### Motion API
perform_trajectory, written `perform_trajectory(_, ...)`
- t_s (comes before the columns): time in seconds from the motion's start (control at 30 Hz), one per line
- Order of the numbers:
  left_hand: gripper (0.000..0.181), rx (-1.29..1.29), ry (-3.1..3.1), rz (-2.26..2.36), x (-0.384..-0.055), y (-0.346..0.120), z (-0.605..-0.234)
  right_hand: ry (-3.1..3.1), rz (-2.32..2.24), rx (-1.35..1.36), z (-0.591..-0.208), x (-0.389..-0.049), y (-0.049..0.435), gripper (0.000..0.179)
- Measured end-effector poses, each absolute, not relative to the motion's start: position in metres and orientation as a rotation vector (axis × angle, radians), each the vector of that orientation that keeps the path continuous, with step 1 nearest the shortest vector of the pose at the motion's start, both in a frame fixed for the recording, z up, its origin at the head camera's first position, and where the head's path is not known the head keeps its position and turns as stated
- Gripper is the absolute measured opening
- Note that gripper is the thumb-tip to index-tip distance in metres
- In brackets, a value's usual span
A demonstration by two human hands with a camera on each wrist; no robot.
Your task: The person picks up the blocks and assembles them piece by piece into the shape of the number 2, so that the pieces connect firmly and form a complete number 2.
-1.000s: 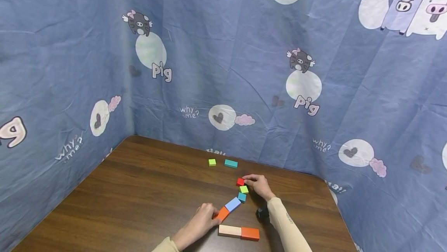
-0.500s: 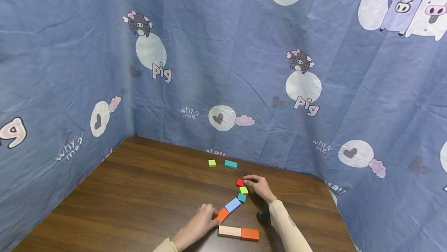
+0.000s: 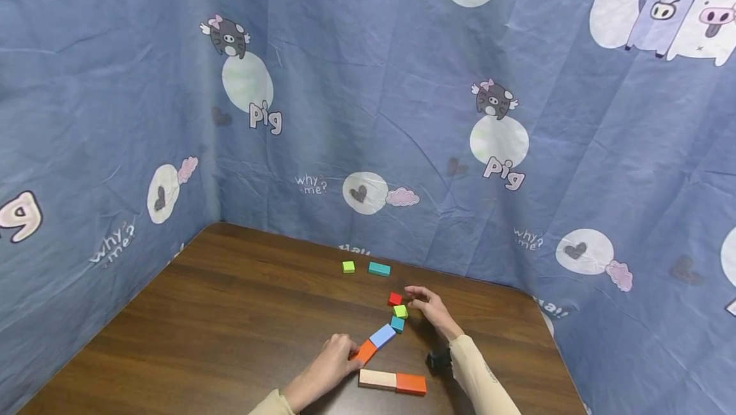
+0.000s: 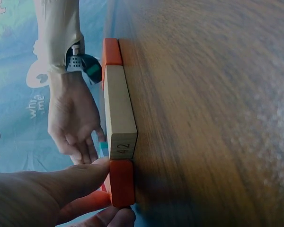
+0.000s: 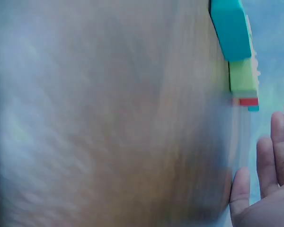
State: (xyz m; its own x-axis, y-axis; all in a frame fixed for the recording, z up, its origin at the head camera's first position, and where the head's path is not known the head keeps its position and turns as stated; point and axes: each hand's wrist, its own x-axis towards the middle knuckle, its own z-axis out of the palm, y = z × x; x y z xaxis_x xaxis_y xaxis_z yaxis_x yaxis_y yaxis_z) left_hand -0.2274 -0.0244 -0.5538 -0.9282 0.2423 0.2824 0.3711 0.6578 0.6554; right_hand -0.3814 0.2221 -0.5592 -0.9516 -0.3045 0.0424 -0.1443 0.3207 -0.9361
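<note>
My left hand (image 3: pixel 329 362) pinches an orange block (image 3: pixel 365 353) between thumb and fingers; the left wrist view shows this orange block (image 4: pixel 121 183) close up. From it a bent row runs away: a light blue block (image 3: pixel 382 336), a teal cube (image 3: pixel 397 324), a lime cube (image 3: pixel 400 311) and a red cube (image 3: pixel 395 299). My right hand (image 3: pixel 434 313) is just right of the red and lime cubes, apart from them. Its fingers (image 5: pixel 266 165) hold nothing in the right wrist view, where the nearer teal cube (image 5: pixel 232 30) shows large.
Nearest me lie a plain wood block (image 3: pixel 377 379) and an orange-red block (image 3: pixel 411 384), end to end. At the back of the brown table (image 3: pixel 230 313) sit a lime block (image 3: pixel 348 267) and a teal block (image 3: pixel 379 269). A patterned blue curtain (image 3: pixel 368 115) stands behind.
My right hand has let go of the red cube and drawn back to the right, its fingers spread a little. The left hand and the blocks stay where they were.
</note>
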Motion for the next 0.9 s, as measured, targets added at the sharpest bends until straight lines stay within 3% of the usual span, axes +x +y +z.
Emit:
perform_trajectory(0.27, 0.011, -0.564, -2.675, -1.06, -0.227, -0.023, -0.553, 2.313, -1.628, -0.524, -0.56, -0.37, 0.224, 0.055)
perform_trajectory(0.6, 0.017, -0.544, -2.695, -0.997, -0.227, -0.02, -0.547, 2.326, -1.6, -0.605, -0.564, -0.37, 0.225, 0.06)
perform_trajectory(0.9, 0.037, -0.415, -2.814, -1.069, -0.245, -0.033, -0.537, 2.339, -1.53, -0.674, -0.547, -0.357, 0.223, 0.062)
